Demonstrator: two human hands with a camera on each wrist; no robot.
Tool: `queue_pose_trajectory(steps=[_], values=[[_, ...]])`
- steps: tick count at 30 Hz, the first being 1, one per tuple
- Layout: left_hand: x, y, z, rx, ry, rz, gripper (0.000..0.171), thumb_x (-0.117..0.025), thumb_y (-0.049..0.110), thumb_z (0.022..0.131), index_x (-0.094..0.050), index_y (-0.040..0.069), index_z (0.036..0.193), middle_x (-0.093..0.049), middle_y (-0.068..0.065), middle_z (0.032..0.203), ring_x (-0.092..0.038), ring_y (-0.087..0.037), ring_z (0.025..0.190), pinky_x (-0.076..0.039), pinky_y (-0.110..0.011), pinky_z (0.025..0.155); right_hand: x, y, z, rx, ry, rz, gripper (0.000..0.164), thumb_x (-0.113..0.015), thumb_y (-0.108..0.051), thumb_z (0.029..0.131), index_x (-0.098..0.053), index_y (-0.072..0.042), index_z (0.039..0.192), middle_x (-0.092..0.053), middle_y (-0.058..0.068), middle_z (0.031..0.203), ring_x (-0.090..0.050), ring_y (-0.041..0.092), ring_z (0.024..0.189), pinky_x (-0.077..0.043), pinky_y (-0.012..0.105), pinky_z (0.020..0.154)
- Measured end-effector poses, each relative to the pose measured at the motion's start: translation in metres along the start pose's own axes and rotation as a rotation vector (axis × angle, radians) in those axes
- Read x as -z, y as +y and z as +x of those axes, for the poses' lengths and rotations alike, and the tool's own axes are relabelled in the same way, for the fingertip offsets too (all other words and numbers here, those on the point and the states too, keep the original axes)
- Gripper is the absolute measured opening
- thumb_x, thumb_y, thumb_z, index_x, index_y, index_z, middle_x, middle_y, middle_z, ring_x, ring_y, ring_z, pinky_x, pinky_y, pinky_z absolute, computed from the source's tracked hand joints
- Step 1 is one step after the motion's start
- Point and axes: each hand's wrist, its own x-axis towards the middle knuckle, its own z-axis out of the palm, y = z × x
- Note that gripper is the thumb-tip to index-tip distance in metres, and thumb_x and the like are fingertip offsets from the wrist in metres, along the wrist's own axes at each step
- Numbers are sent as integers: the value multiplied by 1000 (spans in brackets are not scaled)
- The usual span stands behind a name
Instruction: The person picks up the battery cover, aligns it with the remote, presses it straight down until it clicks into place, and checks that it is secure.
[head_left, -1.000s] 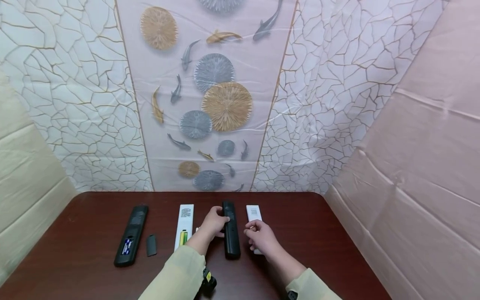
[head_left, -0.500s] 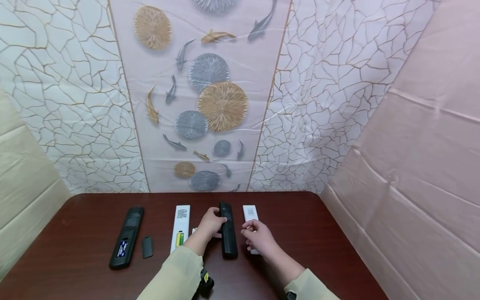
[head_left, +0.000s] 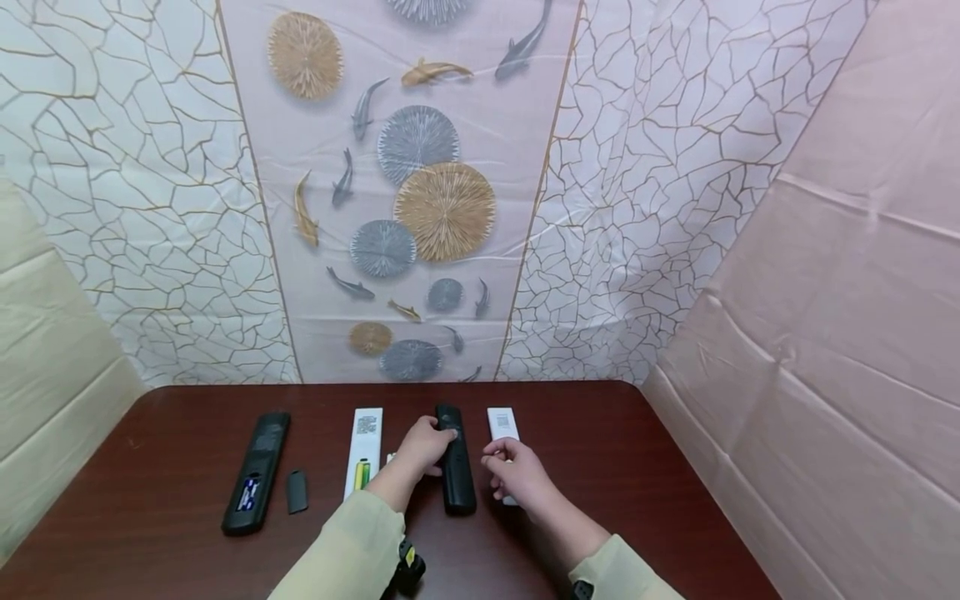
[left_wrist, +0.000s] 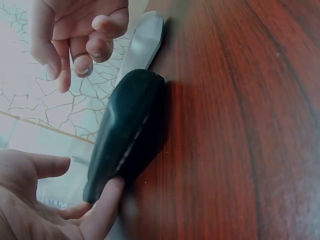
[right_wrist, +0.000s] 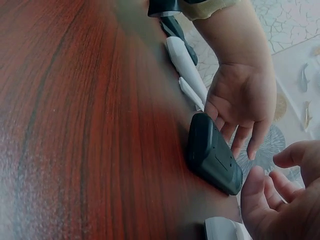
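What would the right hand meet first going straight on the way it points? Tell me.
Most likely the black remote by the left hand, toward its far end, since the right hand points forward and leftward. Height is unclear, so it might pass above and meet the left hand.

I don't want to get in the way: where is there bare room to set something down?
Bare table lies right of the right hand and rightmost white remote, up to the wall cloth, and left of the leftmost black remote. It's crowded in between, where the left hand touches the middle black remote.
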Motion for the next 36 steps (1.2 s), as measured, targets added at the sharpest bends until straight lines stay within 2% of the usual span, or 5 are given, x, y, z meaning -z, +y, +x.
queue_pose_trajectory(steps=[6,10,21,27,36], values=[[3,1,-4,-7,-13,106,61,-60,29,99,-40,-4,146,-53,-26,130,-63,-34,98,-58,-40,60,-1,-1,0,2,-9,-4,26,-62,-13,95,-58,4,114,-52,5,84,-53,16,60,-51,28,52],[5,0,-3,-2,-11,117,60,-60,30,99,-41,-4,145,-53,-25,131,-64,-34,98,-58,-40,60,-4,-3,-2,11,-14,2,26,-62,-13,94,-58,4,114,-53,5,84,-53,15,60,-52,29,52],[10,-4,-2,-7,28,59,57,-60,27,99,-42,-1,145,-51,-24,137,-61,-34,108,-58,-39,60,-11,-2,1,19,-19,11,28,-61,-12,94,-58,5,115,-58,15,88,-54,15,60,-52,29,52],[21,-2,-14,-37,51,-7,53,-61,26,98,-46,1,143,-55,-23,132,-62,-35,107,-58,-40,62,-22,-5,4,20,-39,29,28,-61,-13,95,-59,4,116,-59,14,87,-54,16,60,-52,29,51],[50,-7,-38,-104,10,-97,57,-60,27,99,-41,-1,145,-56,-22,131,-60,-40,112,-59,-41,69,-42,-11,5,43,-92,58,26,-60,-12,96,-58,5,116,-59,14,87,-54,17,62,-53,30,53]])
